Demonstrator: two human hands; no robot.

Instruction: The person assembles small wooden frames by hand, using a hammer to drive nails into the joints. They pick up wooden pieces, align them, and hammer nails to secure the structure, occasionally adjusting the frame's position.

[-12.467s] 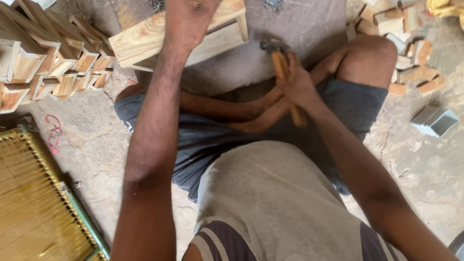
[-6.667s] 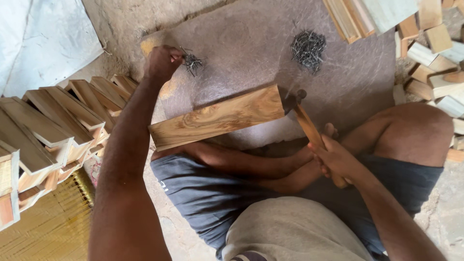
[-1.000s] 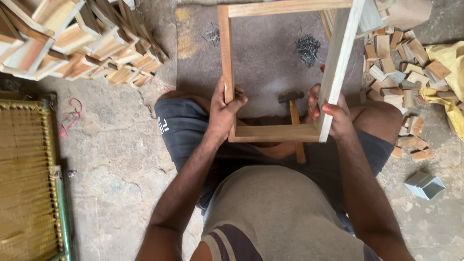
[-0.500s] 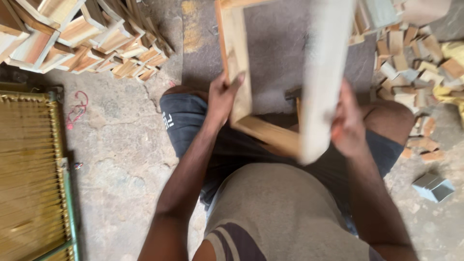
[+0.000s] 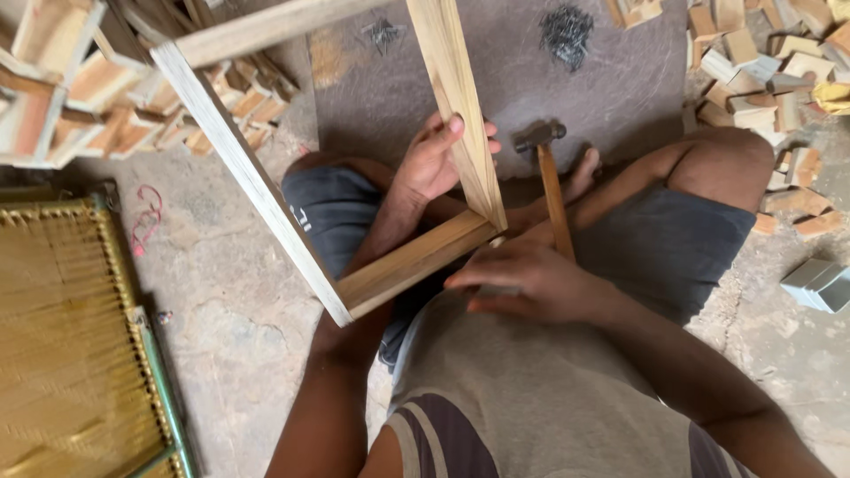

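The right hand (image 5: 531, 279) lies flat, fingers spread, just below the wooden frame (image 5: 416, 257) tilted over the lap. The left hand (image 5: 438, 159) wraps the frame's right rail — hammer (image 5: 551, 190) beside it; nails (image 5: 567, 31) lie beyond.

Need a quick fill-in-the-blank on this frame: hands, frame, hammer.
1. The left hand grips one rail of the wooden ____.
2. The hammer lies with its head pointing ____ from the person.
3. The right hand rests near the hammer's ____.
4. A pile of dark ____ sits on the grey slab.

Missing words: frame; away; handle; nails
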